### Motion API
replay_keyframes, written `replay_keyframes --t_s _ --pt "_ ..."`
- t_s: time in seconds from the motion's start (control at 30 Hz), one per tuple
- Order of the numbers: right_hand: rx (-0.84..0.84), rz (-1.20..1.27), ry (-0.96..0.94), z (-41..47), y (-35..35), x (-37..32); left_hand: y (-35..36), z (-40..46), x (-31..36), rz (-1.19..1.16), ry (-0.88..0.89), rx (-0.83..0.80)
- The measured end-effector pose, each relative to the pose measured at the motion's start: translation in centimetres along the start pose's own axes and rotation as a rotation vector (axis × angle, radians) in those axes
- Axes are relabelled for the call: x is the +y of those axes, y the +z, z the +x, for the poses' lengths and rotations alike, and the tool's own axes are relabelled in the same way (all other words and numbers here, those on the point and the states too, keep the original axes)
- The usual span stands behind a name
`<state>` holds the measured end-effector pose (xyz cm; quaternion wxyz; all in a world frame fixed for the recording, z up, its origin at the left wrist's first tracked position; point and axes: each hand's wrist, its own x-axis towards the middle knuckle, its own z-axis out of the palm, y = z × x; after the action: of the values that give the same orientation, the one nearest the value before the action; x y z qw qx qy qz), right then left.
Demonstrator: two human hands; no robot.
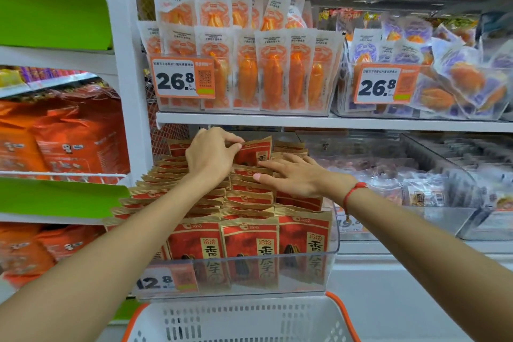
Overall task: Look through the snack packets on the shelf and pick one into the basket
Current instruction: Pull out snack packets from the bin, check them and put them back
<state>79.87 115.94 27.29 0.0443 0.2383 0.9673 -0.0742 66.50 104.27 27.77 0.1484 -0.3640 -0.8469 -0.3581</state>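
One red-and-tan paper snack packet (254, 151) is pinched upright by the left hand (211, 157) for inspection; neighbouring packets (249, 197) are pressed back by the flat, straight-fingered right hand (294, 175); white plastic basket (244, 319) waits below

I see a white metal shelving upright (126, 69) dividing two bays. To its left, bright green cardboard shelf trays (52, 14) sit over orange foil bags (72, 136). The white shelf board (333, 121) above carries orange price tags (183, 76) under even, bright store light.
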Motion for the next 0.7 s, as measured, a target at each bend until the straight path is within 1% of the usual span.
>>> replay_keyframes --t_s 0.1,0.17,0.27,0.37,0.43,0.6,0.7 --pt "0.05 0.01 -0.017 0.0 -0.1 0.0 -2.2 -1.3 0.3 -0.007 0.056 0.086" --pt "0.14 0.061 -0.04 -0.3 -0.1 0.1 -3.6 -2.0 0.6 -0.054 0.076 0.146" --pt "0.326 0.27 -0.051 -0.9 -0.1 -0.3 -5.5 -2.7 1.0 -0.184 0.138 0.203" --pt "0.489 0.519 -0.051 -1.9 -0.7 -1.5 -7.4 -3.5 1.6 -0.248 0.172 0.244" --pt "0.571 0.678 -0.107 -2.9 -1.5 -2.5 -8.7 -4.1 2.1 -0.317 0.185 0.254" --pt "0.664 0.957 -0.318 -6.7 -2.1 -5.1 -11.8 -6.2 2.3 -0.526 0.157 0.234" --pt "0.641 1.118 -0.394 -9.4 -1.2 -6.7 -12.9 -8.0 1.8 -0.697 0.127 0.178"
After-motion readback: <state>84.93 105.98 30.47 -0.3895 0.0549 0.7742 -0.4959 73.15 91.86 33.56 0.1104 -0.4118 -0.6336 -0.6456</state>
